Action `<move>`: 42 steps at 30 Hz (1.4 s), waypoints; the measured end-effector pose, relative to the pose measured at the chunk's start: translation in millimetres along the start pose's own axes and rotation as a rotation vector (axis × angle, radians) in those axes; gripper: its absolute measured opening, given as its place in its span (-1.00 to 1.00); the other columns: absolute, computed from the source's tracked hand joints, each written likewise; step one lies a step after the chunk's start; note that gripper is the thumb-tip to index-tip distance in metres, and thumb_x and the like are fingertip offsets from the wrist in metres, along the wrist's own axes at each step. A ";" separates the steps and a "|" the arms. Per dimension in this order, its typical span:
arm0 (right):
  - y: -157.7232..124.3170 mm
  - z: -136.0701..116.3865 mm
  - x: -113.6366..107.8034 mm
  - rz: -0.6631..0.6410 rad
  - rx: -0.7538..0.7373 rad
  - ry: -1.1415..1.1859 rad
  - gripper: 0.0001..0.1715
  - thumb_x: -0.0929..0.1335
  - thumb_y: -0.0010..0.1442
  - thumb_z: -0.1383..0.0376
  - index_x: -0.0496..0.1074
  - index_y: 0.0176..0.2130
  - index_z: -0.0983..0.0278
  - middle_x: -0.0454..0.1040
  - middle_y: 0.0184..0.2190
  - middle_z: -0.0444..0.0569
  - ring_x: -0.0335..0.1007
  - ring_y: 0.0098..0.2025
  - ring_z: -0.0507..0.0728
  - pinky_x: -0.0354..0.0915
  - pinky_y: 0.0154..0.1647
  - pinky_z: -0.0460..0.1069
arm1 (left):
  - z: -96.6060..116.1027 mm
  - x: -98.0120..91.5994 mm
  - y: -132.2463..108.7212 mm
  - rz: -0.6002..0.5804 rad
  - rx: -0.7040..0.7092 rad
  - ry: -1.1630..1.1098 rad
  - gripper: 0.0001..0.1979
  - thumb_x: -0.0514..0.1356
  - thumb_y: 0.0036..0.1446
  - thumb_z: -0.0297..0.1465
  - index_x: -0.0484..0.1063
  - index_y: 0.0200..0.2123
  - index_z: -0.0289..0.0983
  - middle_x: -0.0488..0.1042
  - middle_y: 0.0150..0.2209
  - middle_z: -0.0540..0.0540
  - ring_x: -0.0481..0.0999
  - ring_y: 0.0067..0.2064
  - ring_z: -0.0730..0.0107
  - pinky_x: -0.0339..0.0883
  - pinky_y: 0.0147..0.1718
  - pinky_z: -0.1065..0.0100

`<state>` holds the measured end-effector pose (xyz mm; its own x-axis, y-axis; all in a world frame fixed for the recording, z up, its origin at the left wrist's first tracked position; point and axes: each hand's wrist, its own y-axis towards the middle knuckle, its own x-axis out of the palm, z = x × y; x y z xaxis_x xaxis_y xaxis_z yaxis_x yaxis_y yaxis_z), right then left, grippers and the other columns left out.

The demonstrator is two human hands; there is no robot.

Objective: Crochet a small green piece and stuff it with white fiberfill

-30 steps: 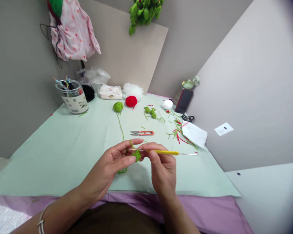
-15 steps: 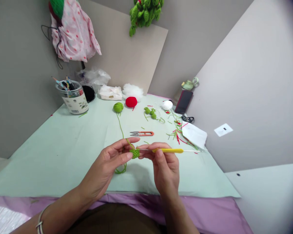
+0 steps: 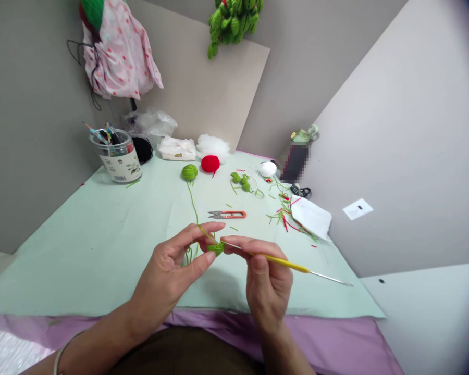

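Between the thumb and fingers of my left hand (image 3: 174, 265) is a small green crochet piece (image 3: 216, 249). Green yarn (image 3: 193, 200) runs over my left index finger and back to a green yarn ball (image 3: 189, 172). My right hand (image 3: 268, 276) is closed around the yellow handle of a crochet hook (image 3: 287, 263). The hook's thin metal tip meets the upper edge of the green piece; whether it passes through a stitch is too small to tell. Its other metal end points down to the right. Beyond my hands lie orange-handled thread snips (image 3: 227, 214).
At the back are a red yarn ball (image 3: 210, 163), white stuffing (image 3: 213, 146) and a jar of pencils (image 3: 119, 161). Small green crocheted pieces (image 3: 241, 180) lie right of centre. Yarn scraps (image 3: 285, 216) and a white sheet (image 3: 311, 216) are on the right, near a blurred-out phone (image 3: 295, 161).
The crochet hook has tilted, its rear end swinging down and right. My right hand has turned with it. The green piece has tipped slightly, and the yarn on my left index finger has shifted.
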<state>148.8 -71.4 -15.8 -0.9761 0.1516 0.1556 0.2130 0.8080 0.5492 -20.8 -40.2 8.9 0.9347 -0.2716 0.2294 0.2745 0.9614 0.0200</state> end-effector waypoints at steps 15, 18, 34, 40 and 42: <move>3.1 -2.5 -1.8 -0.013 0.055 0.096 -0.74 0.28 0.54 0.27 0.59 -0.05 0.12 0.73 -0.08 0.00 0.68 -0.13 0.14 0.60 -0.12 0.09 | 0.9 3.0 -0.7 0.019 -0.057 -0.114 -0.68 0.45 0.20 -0.30 0.71 0.04 0.04 0.55 -0.25 0.00 0.46 -0.09 0.23 0.26 0.18 0.16; 2.4 -1.2 0.3 -0.026 -0.020 0.008 -0.72 0.30 0.53 0.30 0.61 -0.01 0.10 0.72 -0.06 0.00 0.66 -0.04 0.17 0.58 -0.07 0.11 | -0.1 3.6 -1.1 0.013 -0.063 -0.126 -0.65 0.47 0.19 -0.31 0.71 0.05 0.03 0.53 -0.26 0.00 0.47 -0.09 0.24 0.25 0.21 0.14; 15.3 3.6 3.7 -0.046 0.246 0.418 -0.78 0.36 0.50 0.17 0.59 -0.17 0.13 0.65 -0.28 -0.11 0.55 -0.24 0.03 0.48 -0.16 -0.06 | -1.5 0.6 2.0 -0.066 -0.104 -0.201 -0.55 0.46 0.21 -0.35 0.64 0.15 0.12 0.51 -0.22 0.03 0.49 -0.13 0.37 0.41 0.06 0.31; 15.2 -1.0 -6.4 -0.128 0.109 0.163 -0.76 0.30 0.53 0.22 0.56 -0.13 0.14 0.63 -0.24 -0.05 0.55 -0.19 0.11 0.50 -0.12 0.06 | -3.2 -2.1 1.0 -0.047 -0.048 -0.135 -0.56 0.44 0.22 -0.37 0.65 0.14 0.11 0.50 -0.22 0.01 0.47 -0.14 0.36 0.42 0.00 0.35; 14.1 -5.5 -8.8 -0.146 0.028 0.031 -0.75 0.29 0.53 0.27 0.57 -0.10 0.15 0.63 -0.21 -0.03 0.55 -0.14 0.13 0.50 -0.08 0.08 | -4.6 -3.2 0.1 -0.033 -0.029 -0.075 -0.56 0.43 0.23 -0.39 0.65 0.14 0.13 0.50 -0.22 0.02 0.47 -0.14 0.36 0.40 0.03 0.34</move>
<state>160.6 -64.5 -5.0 -0.9948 0.0136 0.1012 0.0669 0.8360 0.5446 -22.7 -39.4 3.7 0.9056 -0.2979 0.3018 0.3123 0.9500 0.0007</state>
